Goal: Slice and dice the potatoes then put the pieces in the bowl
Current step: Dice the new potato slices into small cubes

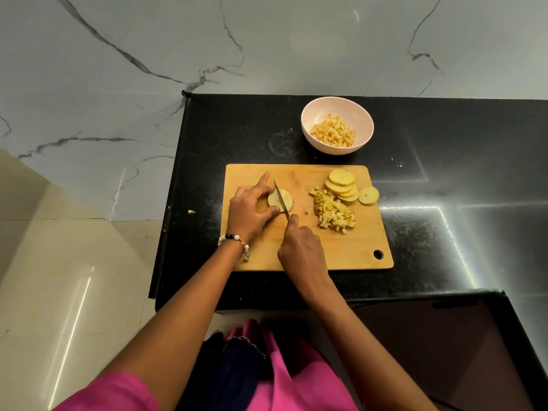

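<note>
Black speckled stone counter, glossy, light strips reflecting off it; grey-veined marble wall behind, cream tiled floor at left. One wooden cutting board sits near the counter's front-left, hang hole at its near right corner. One pale bowl stands on the counter just beyond the board, holding diced potato. On the board: one stack of potato slices under the knife, one pile of diced pieces right of centre, one fanned row of about five round slices touching it at the far right, plus one single slice at the board's right edge. One stray potato bit lies on the floor left of the counter. Left hand steadies the stack, fingers curled round it, index finger stretched out; beaded bracelet on the wrist. Right hand fingers clamped on the knife handle, blade across the stack. Pink clothing at bottom.
</note>
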Demonstrator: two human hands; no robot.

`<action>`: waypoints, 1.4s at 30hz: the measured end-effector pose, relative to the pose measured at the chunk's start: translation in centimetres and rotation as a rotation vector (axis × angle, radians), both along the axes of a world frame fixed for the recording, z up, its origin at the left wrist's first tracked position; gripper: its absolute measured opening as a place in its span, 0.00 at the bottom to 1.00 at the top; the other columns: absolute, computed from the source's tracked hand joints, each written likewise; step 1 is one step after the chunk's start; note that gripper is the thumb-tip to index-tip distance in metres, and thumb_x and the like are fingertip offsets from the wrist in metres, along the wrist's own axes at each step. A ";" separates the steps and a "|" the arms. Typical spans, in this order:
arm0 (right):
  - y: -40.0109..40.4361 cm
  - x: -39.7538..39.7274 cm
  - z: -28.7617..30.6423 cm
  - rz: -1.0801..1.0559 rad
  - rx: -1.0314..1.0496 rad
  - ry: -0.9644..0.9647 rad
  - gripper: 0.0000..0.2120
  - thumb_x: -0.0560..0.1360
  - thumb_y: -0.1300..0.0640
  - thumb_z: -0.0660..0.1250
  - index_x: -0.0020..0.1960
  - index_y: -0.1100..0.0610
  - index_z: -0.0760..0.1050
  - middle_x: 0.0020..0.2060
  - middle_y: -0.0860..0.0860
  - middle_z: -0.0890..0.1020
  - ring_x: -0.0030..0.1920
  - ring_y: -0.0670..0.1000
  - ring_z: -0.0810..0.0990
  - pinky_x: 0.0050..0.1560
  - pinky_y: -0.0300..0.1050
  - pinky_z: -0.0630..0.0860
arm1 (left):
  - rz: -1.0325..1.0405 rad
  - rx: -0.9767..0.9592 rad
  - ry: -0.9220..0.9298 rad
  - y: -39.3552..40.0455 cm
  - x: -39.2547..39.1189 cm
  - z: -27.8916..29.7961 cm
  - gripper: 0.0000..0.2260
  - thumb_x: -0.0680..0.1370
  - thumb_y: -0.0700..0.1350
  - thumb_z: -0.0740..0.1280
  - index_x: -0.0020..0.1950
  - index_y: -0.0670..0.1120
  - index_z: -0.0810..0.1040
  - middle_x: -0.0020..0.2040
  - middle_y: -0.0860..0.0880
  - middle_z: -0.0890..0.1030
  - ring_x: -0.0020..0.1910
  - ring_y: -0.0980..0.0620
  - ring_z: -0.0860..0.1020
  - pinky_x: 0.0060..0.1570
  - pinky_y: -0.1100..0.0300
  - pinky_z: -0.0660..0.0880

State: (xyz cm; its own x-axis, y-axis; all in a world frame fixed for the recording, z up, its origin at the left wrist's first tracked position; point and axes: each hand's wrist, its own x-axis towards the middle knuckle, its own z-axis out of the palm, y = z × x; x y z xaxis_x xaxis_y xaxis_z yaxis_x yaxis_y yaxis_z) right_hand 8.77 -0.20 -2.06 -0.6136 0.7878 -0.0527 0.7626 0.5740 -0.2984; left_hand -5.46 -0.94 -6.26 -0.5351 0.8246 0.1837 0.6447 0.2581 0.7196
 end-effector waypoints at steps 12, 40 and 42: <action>-2.4 4.2 3.0 -0.061 -0.139 -0.038 0.26 0.78 0.60 0.55 0.74 0.61 0.55 0.52 0.60 0.77 0.51 0.61 0.77 0.40 0.47 0.66 | 0.012 0.000 0.000 -0.2 0.3 0.1 0.35 0.70 0.47 0.74 0.74 0.49 0.63 0.57 0.54 0.80 0.58 0.53 0.71 0.55 0.67 0.64; -0.7 -0.8 0.2 0.009 0.031 0.011 0.24 0.78 0.67 0.49 0.74 0.68 0.55 0.51 0.63 0.78 0.48 0.62 0.79 0.42 0.48 0.70 | 0.039 0.032 -0.084 0.0 0.0 0.0 0.33 0.69 0.43 0.76 0.71 0.47 0.68 0.53 0.52 0.82 0.55 0.53 0.74 0.53 0.72 0.64; -1.8 0.5 -0.1 0.003 -0.007 -0.008 0.25 0.78 0.67 0.49 0.74 0.67 0.53 0.51 0.62 0.78 0.47 0.62 0.79 0.40 0.48 0.69 | 0.044 0.039 -0.077 0.0 0.1 0.0 0.33 0.69 0.44 0.76 0.72 0.47 0.68 0.53 0.52 0.82 0.55 0.54 0.73 0.53 0.72 0.64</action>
